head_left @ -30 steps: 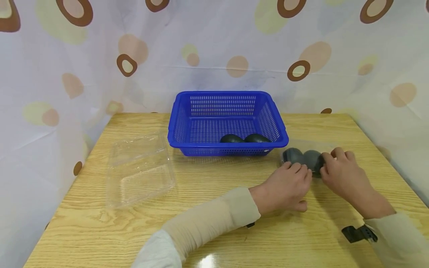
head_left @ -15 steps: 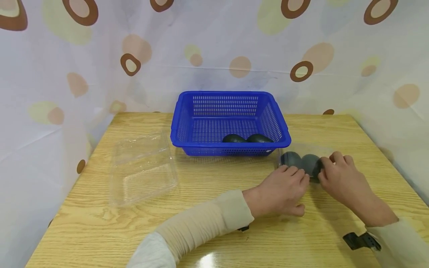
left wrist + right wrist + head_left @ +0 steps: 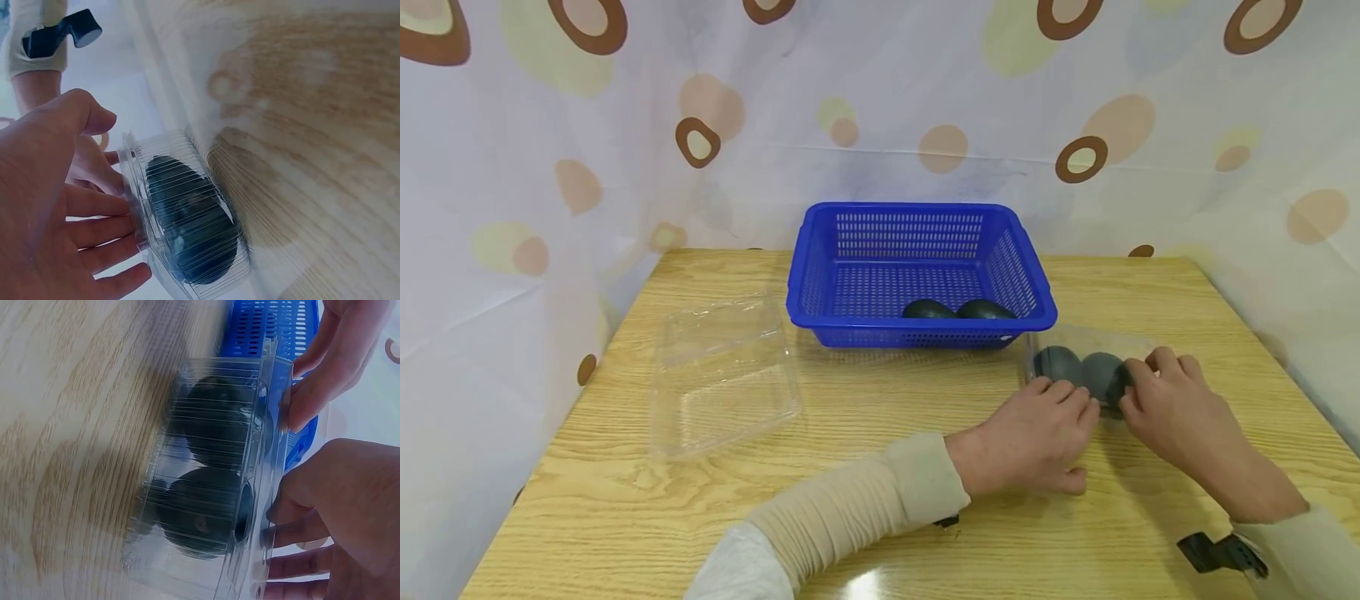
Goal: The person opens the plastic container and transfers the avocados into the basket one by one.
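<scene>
Two dark green avocados (image 3: pixel 206 512) lie side by side inside a clear plastic clamshell container (image 3: pixel 175 569), at the right of the table in the head view. Its lid appears to lie over them. My left hand (image 3: pixel 1030 437) touches the container's near rim with extended fingertips, its thumb held away, as the left wrist view shows. To its right, my right hand (image 3: pixel 1180 412) has its fingertips against the rim near the right-hand avocado. Seen in the right wrist view, those fingers (image 3: pixel 303 562) reach forward against the lid side, with the thumb touching the rim.
A blue plastic basket (image 3: pixel 820 325) holding two more avocados (image 3: pixel 985 309) stands at the back middle. Another clear clamshell container (image 3: pixel 726 375) lies open on the left of the wooden table (image 3: pixel 880 400). A patterned cloth (image 3: pixel 880 92) hangs behind.
The container with its avocados has slid slightly nearer to me, with both hands staying on its front rim. The head view has shifted a little. Basket and left container have not moved.
</scene>
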### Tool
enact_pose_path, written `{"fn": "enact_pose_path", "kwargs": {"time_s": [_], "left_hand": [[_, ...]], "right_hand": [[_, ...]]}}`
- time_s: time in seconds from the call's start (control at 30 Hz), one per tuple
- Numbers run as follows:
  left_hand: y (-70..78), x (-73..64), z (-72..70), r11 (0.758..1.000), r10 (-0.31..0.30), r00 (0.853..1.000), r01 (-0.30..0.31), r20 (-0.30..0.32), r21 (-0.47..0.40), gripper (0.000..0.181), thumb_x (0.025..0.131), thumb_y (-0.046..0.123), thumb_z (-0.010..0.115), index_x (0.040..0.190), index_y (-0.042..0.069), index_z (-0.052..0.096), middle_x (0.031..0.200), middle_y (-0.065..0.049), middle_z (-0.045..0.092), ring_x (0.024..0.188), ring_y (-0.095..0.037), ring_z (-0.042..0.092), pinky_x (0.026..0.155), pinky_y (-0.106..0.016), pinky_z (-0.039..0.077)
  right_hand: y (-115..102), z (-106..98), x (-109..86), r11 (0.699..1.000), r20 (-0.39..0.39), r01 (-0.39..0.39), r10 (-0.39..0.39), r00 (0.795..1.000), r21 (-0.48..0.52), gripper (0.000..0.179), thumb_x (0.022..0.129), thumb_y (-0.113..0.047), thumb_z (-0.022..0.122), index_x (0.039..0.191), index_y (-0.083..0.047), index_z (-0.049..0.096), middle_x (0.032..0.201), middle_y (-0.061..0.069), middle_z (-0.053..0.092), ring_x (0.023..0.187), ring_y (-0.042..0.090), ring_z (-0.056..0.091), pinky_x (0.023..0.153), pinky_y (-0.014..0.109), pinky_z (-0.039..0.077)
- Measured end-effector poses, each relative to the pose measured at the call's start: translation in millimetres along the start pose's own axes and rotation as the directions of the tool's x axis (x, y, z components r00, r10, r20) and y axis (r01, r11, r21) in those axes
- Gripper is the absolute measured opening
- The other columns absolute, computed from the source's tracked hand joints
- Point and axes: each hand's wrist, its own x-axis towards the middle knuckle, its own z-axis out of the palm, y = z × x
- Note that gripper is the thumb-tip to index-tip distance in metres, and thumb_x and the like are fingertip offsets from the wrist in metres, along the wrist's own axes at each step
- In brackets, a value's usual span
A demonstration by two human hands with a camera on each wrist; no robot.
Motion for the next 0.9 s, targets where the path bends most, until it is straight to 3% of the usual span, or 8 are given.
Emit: {"fn": "enact_pose_path", "kwargs": {"time_s": [0.2,0.4,0.63,0.67,0.77,0.83,0.9], "left_hand": [[3.8,-4.4,-0.8,1.000,0.008,1.000,-0.008,-0.029,0.017,0.071,0.092,0.063,0.043,0.143,0.014,0.050,0.137,0.002,0.057,0.121,-0.012,0.054,0.102,-0.026,0.046],[4.7,-11.2,-1.0,1.000,0.017,0.997,-0.015,-0.077,0.018,0.057,0.095,0.055,0.044,0.134,0.015,0.055,0.128,0.004,0.060,0.112,-0.012,0.056,0.093,-0.026,0.048],[7.6,-20.4,-2.8,0.998,-0.001,0.990,0.009,-0.143,0.058,0.041,0.100,0.044,0.045,0.128,0.018,0.059,0.119,0.009,0.062,0.106,-0.009,0.057,0.089,-0.024,0.048],[7.6,-22.6,-2.4,0.998,-0.004,0.987,0.014,-0.159,0.065,0.036,0.102,0.040,0.043,0.127,0.019,0.059,0.117,0.009,0.062,0.104,-0.009,0.057,0.087,-0.024,0.048],[5.6,-30.9,0.5,0.997,-0.009,0.974,0.027,-0.226,0.073,0.031,0.107,0.022,0.034,0.119,0.021,0.062,0.108,0.011,0.061,0.095,-0.007,0.055,0.080,-0.022,0.046],[3.2,-36.8,3.0,0.995,-0.011,0.963,0.037,-0.271,0.089,0.035,0.107,0.012,0.029,0.115,0.022,0.062,0.103,0.011,0.060,0.091,-0.007,0.053,0.076,-0.020,0.044],[1.1,-42.1,4.0,0.993,-0.011,0.960,0.044,-0.279,0.112,0.036,0.107,0.010,0.029,0.116,0.022,0.063,0.104,0.011,0.059,0.091,-0.007,0.052,0.076,-0.020,0.044]], "right_hand": [[0,-1,-0.7,1.000,-0.046,0.016,-0.016,0.999,0.009,0.066,0.106,-0.009,-0.002,0.063,0.001,0.047,0.087,0.027,0.055,0.078,0.043,0.050,0.062,0.051,0.041],[-3,-3,0.4,0.999,-0.072,0.040,-0.038,0.997,0.027,0.066,0.106,-0.008,0.000,0.060,0.001,0.047,0.088,0.028,0.057,0.078,0.044,0.051,0.061,0.052,0.041],[-9,-4,1.6,0.995,-0.072,0.014,-0.008,0.997,0.096,0.070,0.107,-0.014,0.001,0.069,0.005,0.056,0.091,0.029,0.059,0.080,0.044,0.052,0.065,0.054,0.042],[-11,-5,2.1,0.993,-0.059,-0.004,0.011,0.998,0.116,0.071,0.107,-0.017,0.001,0.073,0.005,0.059,0.092,0.029,0.059,0.081,0.044,0.052,0.066,0.054,0.042],[-21,-9,5.9,0.953,0.028,-0.173,0.172,0.985,0.247,0.043,0.106,-0.013,0.030,0.088,0.007,0.064,0.095,0.027,0.057,0.081,0.042,0.050,0.066,0.052,0.044],[-28,-12,9.2,0.905,0.094,-0.291,0.276,0.957,0.310,0.024,0.096,-0.011,0.050,0.099,0.007,0.065,0.097,0.025,0.056,0.081,0.041,0.049,0.063,0.049,0.046],[-34,-15,13.5,0.852,0.153,-0.390,0.359,0.921,0.348,0.027,0.083,-0.007,0.063,0.107,0.006,0.065,0.099,0.024,0.055,0.081,0.039,0.048,0.059,0.047,0.048]]}}
